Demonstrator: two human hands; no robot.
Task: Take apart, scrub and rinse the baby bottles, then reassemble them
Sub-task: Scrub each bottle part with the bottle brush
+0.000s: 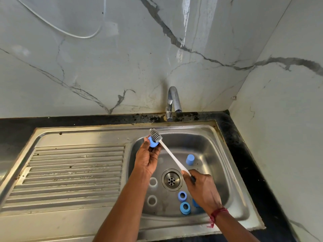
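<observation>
My left hand (147, 157) grips a blue bottle ring (152, 143) over the back left of the sink basin (218, 149). My right hand (202, 189) holds the white handle of a bottle brush (170, 155), whose grey bristle head (155, 135) lies against the ring. On the basin floor stand a blue cap (190, 159), two blue rings (182, 196) (185, 207) and two clear bottle openings (153, 182) (151, 200). Another blue piece (195, 203) is partly hidden behind my right hand.
A chrome tap (173, 102) stands behind the basin with no water running. The drain (171, 179) is in the basin's middle. A ribbed steel drainboard (70, 172) lies to the left. Black counter (244, 154) and marble walls close in at the right.
</observation>
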